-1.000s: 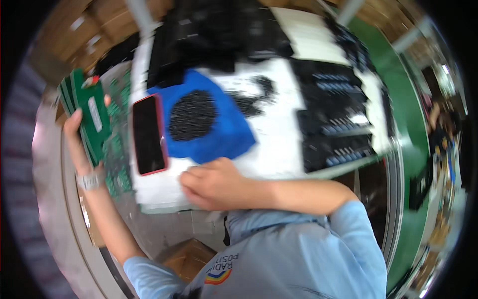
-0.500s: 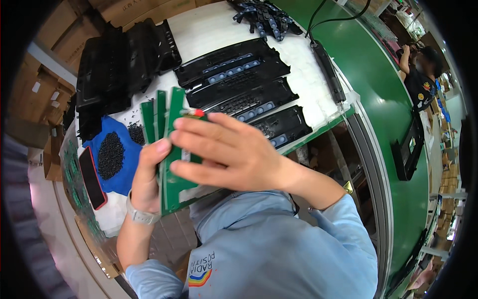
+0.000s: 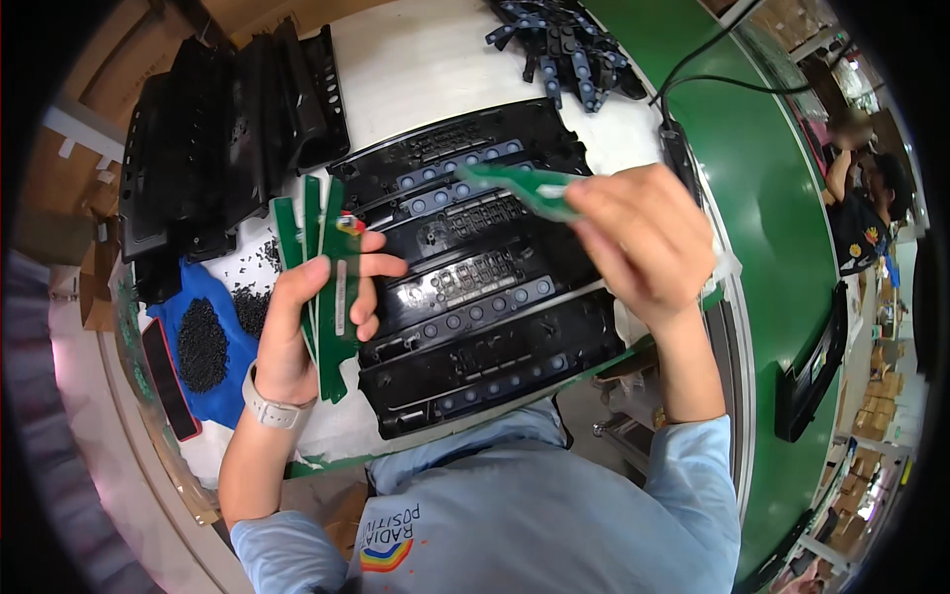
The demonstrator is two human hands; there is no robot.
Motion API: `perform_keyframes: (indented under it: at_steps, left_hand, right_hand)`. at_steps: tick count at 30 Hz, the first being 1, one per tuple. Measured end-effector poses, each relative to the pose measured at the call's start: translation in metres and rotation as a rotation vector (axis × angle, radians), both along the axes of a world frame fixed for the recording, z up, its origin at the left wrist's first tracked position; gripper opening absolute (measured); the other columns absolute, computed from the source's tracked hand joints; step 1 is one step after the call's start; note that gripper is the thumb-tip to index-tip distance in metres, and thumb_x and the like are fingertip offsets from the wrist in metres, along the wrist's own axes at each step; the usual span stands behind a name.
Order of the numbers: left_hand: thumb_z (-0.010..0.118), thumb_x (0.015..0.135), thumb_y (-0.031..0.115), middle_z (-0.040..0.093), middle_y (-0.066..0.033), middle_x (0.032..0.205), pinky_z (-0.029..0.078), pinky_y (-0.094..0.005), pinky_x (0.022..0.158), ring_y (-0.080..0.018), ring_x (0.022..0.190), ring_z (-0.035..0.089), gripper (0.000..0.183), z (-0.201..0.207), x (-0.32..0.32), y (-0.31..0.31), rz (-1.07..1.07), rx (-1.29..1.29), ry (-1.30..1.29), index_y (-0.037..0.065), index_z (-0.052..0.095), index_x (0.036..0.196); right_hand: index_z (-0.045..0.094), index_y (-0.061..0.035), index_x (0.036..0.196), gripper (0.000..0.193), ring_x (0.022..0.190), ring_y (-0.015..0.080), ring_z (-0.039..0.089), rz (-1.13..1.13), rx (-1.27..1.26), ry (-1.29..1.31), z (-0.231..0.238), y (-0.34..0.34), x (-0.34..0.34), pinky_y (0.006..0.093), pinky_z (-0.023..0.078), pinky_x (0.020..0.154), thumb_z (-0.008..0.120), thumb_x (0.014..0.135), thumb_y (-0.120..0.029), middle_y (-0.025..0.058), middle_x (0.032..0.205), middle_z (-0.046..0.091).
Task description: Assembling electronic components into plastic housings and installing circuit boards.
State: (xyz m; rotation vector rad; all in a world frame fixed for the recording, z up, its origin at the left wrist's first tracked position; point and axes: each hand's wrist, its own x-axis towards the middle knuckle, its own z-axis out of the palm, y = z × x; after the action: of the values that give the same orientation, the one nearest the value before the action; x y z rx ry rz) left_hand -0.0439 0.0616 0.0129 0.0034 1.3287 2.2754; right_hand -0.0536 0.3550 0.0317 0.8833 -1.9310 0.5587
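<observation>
Several long green circuit boards [image 3: 336,287] stand fanned out in my left hand [image 3: 297,312], its thumb in front and its fingers wrapped round them. A small red and white connector [image 3: 349,224] shows on the nearest board. My right hand [image 3: 648,238] pinches another green circuit board [image 3: 524,186] by its right end and holds it above the black plastic panels. Those panels [image 3: 495,337] lie in overlapping rows in front of me, with grey-blue button strips [image 3: 475,307] set in them. The held board hides part of an upper panel.
Black housings [image 3: 228,139] are stacked at the far left. Small black screws [image 3: 203,342] lie on a blue cloth [image 3: 233,396] beside a red-edged phone [image 3: 170,376]. More button strips [image 3: 569,49] are heaped at the back. A corded black tool [image 3: 681,163] lies right; a person [image 3: 866,208] works beyond.
My right hand has moved away from the stack to the right, taking one circuit board with it. The left hand still grips the rest. My view has shifted, showing more of the panels.
</observation>
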Motion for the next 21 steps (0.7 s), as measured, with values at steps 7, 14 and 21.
perform_keyframes:
  at_steps: [7, 14, 21]
  left_hand:
    - [0.057, 0.080, 0.041, 0.060, -0.0227, 0.110, 0.044, -0.0223, 0.054, -0.0091, 0.063, 0.049, 0.076, -0.022, -0.009, -0.024, 0.051, 0.053, 0.038, -0.012, 0.037, 0.131]
    - [0.057, 0.077, 0.044, 0.060, -0.0251, 0.106, 0.042, -0.0226, 0.049, -0.0101, 0.059, 0.048, 0.080, -0.025, -0.012, -0.025, 0.092, 0.030, -0.019, -0.013, 0.038, 0.129]
    - [0.058, 0.075, 0.045, 0.060, -0.0247, 0.105, 0.043, -0.0223, 0.047, -0.0107, 0.058, 0.048, 0.082, -0.025, -0.014, -0.023, 0.111, 0.026, -0.052, -0.014, 0.039, 0.129]
  right_hand:
    - [0.067, 0.0017, 0.088, 0.030, 0.071, 0.0183, 0.060, 0.058, 0.467, -0.066, -0.026, -0.032, -0.022, 0.0248, 0.046, 0.054, 0.064, 0.061, -0.011, 0.0089, 0.081, 0.064]
    - [0.067, -0.0013, 0.087, 0.028, 0.073, 0.0186, 0.059, 0.080, 0.512, -0.299, -0.041, -0.031, -0.041, 0.0273, 0.047, 0.054, 0.069, 0.061, -0.012, 0.0054, 0.084, 0.062]
    - [0.065, -0.0033, 0.080, 0.030, 0.080, 0.0173, 0.056, 0.131, 0.373, -0.525, -0.041, -0.022, -0.051, 0.0296, 0.047, 0.060, 0.077, 0.058, -0.020, 0.0020, 0.086, 0.055]
